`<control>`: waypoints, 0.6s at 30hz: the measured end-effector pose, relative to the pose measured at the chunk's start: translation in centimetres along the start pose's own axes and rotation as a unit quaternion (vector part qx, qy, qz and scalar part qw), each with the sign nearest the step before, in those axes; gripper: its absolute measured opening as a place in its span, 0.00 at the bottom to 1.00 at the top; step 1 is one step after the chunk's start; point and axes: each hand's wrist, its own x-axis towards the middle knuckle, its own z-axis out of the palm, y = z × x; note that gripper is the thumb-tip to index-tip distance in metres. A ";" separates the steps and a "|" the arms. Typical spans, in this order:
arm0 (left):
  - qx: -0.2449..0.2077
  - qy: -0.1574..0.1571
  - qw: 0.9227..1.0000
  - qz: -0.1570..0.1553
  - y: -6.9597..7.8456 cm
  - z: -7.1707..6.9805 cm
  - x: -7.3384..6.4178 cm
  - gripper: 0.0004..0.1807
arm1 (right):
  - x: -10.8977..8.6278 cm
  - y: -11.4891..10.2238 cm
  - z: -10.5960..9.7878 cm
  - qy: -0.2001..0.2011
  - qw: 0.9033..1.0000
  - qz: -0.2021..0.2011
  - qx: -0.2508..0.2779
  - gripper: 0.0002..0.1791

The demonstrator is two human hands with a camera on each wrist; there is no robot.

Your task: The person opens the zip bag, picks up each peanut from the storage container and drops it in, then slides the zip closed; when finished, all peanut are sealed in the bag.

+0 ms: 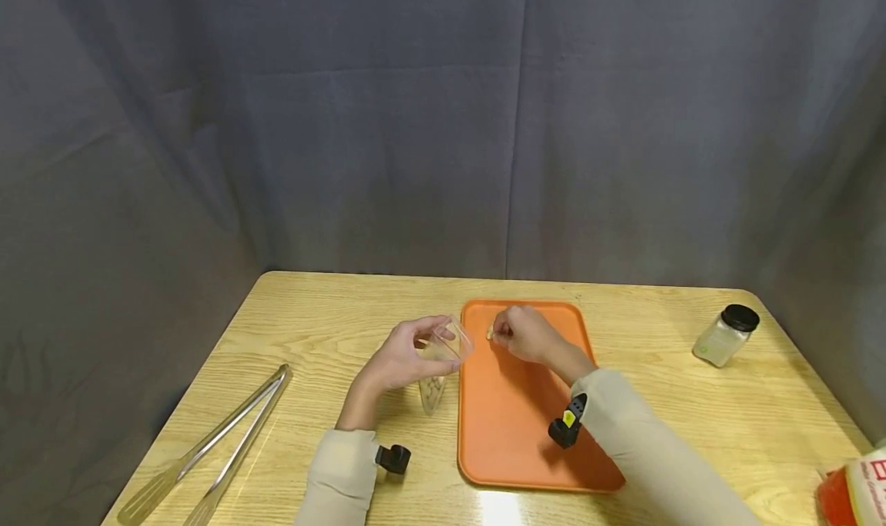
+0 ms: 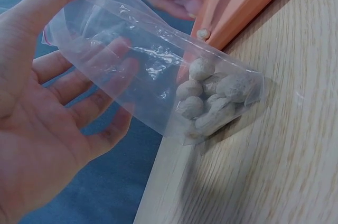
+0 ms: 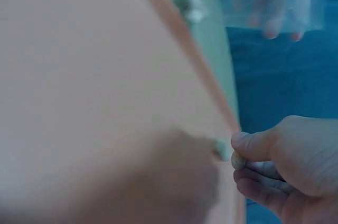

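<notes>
My left hand (image 1: 408,353) holds a clear zip bag (image 2: 153,55) near its mouth, with the thumb on one side and the fingers spread behind it. Several beige peanuts in their shells (image 2: 222,94) fill the bag's bottom corner, which hangs beside the orange tray (image 1: 498,441). Over the far left part of the tray is my right hand (image 1: 529,334), pinching one small peanut (image 3: 238,160) between thumb and fingers. A second small pale piece (image 3: 220,150) lies on the tray close to those fingertips, blurred.
Metal tongs (image 1: 238,437) lie spread at the table's left. A glass jar with a black lid (image 1: 727,335) stands at the right. A red and white package (image 1: 854,487) is cut off at the lower right corner. Grey cloth (image 1: 388,126) hangs behind the table.
</notes>
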 end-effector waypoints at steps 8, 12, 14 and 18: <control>0.001 0.002 1.000 -0.004 0.2 0.1 0.0 0.41 | 1.0 -4.2 -3.0 0.047 0.998 -0.048 0.008 0.03; 0.002 -0.001 1.000 -0.005 0.3 0.0 0.0 0.40 | 1.2 -6.7 -3.6 0.047 0.995 -0.072 0.040 0.02; 0.002 0.000 1.000 -0.008 0.3 0.0 0.0 0.39 | 1.2 -7.5 -3.5 0.042 0.994 -0.085 0.056 0.04; 0.003 0.002 1.000 -0.003 0.4 0.2 0.0 0.37 | 1.1 -8.2 -3.3 0.032 0.992 -0.096 0.075 0.05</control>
